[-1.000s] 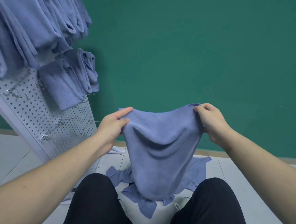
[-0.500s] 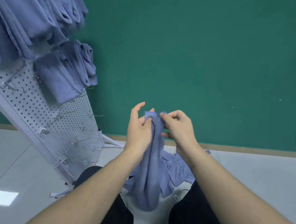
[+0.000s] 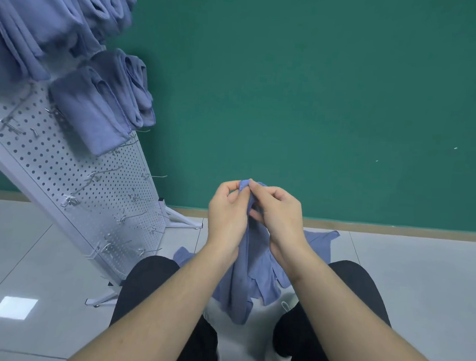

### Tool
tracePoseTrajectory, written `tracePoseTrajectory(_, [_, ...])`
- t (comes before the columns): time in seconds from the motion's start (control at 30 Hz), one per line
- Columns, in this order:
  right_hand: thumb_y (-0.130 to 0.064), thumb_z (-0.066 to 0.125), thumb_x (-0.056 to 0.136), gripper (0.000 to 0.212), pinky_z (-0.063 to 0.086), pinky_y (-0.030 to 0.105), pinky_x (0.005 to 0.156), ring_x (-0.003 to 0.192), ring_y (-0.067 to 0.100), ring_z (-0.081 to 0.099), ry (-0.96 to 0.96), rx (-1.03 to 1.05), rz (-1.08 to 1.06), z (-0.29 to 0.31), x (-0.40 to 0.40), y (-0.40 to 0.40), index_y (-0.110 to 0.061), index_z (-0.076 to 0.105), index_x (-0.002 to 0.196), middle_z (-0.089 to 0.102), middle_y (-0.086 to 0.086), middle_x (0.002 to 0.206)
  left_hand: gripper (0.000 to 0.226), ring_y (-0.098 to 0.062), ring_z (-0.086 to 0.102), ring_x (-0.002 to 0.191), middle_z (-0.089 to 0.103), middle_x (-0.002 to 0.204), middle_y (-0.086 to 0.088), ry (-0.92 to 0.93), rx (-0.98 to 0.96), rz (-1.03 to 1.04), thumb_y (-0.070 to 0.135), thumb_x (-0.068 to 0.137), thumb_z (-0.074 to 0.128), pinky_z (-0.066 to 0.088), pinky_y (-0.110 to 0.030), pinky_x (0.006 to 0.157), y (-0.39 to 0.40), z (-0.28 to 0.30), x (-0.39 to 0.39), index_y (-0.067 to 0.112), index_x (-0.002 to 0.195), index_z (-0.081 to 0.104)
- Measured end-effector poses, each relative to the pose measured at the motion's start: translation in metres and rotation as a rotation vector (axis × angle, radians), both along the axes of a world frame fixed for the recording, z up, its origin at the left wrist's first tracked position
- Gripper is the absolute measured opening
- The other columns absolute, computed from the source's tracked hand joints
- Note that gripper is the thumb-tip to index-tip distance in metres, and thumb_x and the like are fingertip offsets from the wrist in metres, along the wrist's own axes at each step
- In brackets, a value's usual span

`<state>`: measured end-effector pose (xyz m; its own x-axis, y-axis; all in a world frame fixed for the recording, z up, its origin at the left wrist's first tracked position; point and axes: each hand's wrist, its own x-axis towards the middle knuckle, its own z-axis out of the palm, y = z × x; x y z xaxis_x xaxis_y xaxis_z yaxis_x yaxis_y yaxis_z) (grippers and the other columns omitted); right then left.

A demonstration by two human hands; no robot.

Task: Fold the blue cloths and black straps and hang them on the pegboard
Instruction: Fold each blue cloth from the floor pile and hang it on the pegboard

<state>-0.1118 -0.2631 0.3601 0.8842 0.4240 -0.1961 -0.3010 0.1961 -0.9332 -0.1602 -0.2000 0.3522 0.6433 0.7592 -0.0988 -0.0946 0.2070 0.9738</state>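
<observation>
Green wall (image 3: 322, 87) fills the background, meeting a pale tiled floor (image 3: 420, 291) along a tan baseboard. In front of it, both hands are raised together at chest height. The left hand (image 3: 227, 216) pinches the top corner of a blue cloth (image 3: 240, 287) between thumb and fingertips, and the right hand (image 3: 278, 217) pinches the same top edge from the other side, its fingers curled round the fabric, so the two hands touch. From that pinch the cloth hangs straight down in a narrow doubled strip between the forearms, ending above the gap between the person's knees in black trousers (image 3: 150, 287).

Behind the hanging strip, more loose blue cloths (image 3: 319, 245) lie spread on the floor just beyond the knees. To the left stands a white pegboard (image 3: 71, 174), leaning in this view, with bare metal hooks (image 3: 69, 200) across its lower half. Folded blue cloths (image 3: 92, 111) already hang from hooks on its upper part, several more bunched along the top edge. A bright square of reflected light (image 3: 14, 307) lies on the floor at lower left.
</observation>
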Motion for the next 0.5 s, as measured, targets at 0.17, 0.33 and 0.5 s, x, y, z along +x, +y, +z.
tracePoseTrajectory(0.17, [-0.015,0.060,0.098,0.021,0.058,0.024,0.086,0.094,0.012,0.074,-0.015,0.042,0.143,0.003,-0.009,-0.006,-0.003,0.077,0.098,0.078,0.006,0.097,0.016,-0.018,0.073,0.098,0.078,0.099,-0.004,0.031,0.009,-0.025,0.020,0.099,0.058,0.055,-0.044,0.098,0.008,-0.005,-0.005,0.010,0.102,0.071])
tracePoseTrajectory(0.33, [0.003,0.043,0.094,0.039,0.052,0.028,0.098,0.103,0.009,0.068,-0.165,0.013,0.297,0.002,-0.010,-0.014,-0.013,0.079,0.098,0.076,0.009,0.110,0.017,-0.012,0.071,0.105,0.077,0.106,-0.001,0.001,0.082,-0.140,0.013,0.099,0.059,0.053,-0.025,0.093,0.014,-0.002,-0.015,0.011,0.112,0.070])
tracePoseTrajectory(0.5, [0.012,0.035,0.094,0.046,0.054,0.027,0.098,0.111,0.014,0.069,-0.203,-0.006,0.405,0.003,0.007,-0.024,-0.016,0.063,0.119,0.073,0.006,0.118,0.024,-0.021,0.068,0.112,0.075,0.111,-0.003,0.061,0.182,-0.141,0.017,0.105,0.049,0.049,-0.044,0.106,0.025,-0.003,-0.016,0.015,0.108,0.073])
